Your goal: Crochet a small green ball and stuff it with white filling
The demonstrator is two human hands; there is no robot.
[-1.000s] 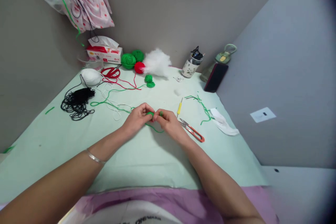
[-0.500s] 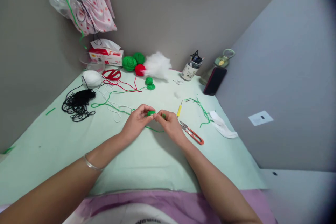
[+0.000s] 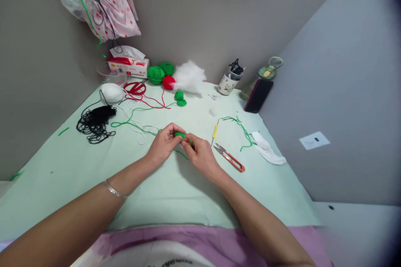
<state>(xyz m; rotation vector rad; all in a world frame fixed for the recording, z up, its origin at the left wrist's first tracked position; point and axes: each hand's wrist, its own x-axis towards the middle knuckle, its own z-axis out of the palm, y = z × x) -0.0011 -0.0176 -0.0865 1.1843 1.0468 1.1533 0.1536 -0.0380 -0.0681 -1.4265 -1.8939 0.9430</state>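
Note:
My left hand (image 3: 163, 145) is closed on a small green crocheted piece (image 3: 179, 135), mostly hidden by the fingers. Pinched against the same piece, my right hand (image 3: 200, 153) has its fingertips close to the left ones; whether a tool sits in them is hidden. Green yarn (image 3: 182, 154) trails below the hands, and another strand (image 3: 138, 125) runs off to the left. Just right of my right hand lie a yellow-handled crochet hook (image 3: 215, 131) and orange thread snips (image 3: 231, 158).
Black yarn (image 3: 97, 123), a white yarn ball (image 3: 112, 92) and red scissors (image 3: 135, 89) lie at left. Green yarn balls (image 3: 156, 75), a red ball (image 3: 168, 83) and white stuffing (image 3: 189, 77) sit behind. A pen jar (image 3: 228, 83), bottle (image 3: 266, 72) and phone (image 3: 259, 96) stand back right.
My right hand has turned and shifted slightly, its fingers now nearer the left fingertips and covering more of the green piece. The whole view has moved a little.

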